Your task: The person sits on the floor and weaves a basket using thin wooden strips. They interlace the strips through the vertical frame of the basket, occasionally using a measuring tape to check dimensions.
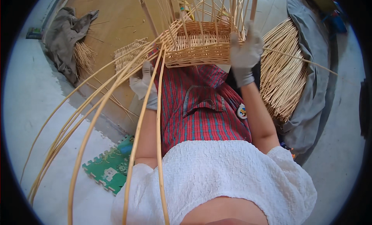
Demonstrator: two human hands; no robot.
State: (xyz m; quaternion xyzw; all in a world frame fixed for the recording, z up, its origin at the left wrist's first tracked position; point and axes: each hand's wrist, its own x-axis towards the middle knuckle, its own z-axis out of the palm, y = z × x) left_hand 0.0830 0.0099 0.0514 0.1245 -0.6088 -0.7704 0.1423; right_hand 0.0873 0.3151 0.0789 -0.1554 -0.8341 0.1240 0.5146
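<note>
A half-woven wicker basket (197, 54) rests at the far edge of my lap, its upright stakes rising from the walls. Long pale willow rods (93, 120) fan out from its left corner toward me. My right hand (246, 50), in a pale glove, lies against the basket's right end with fingers stretched up and slightly blurred. One thin rod (302, 59) sticks out to the right from behind that hand. Below the basket's left corner is my gloved left hand (144, 82), thumb raised apart from the fingers. Rods cross in front of it and partly hide it.
A thick bundle of willow rods (285, 74) lies on grey cloth (310, 109) at the right. Another grey cloth (66, 43) covers a smaller bundle (83, 56) at the left. A flat woven panel (126, 56) lies behind the rods, and a green foam mat (110, 169) is at lower left.
</note>
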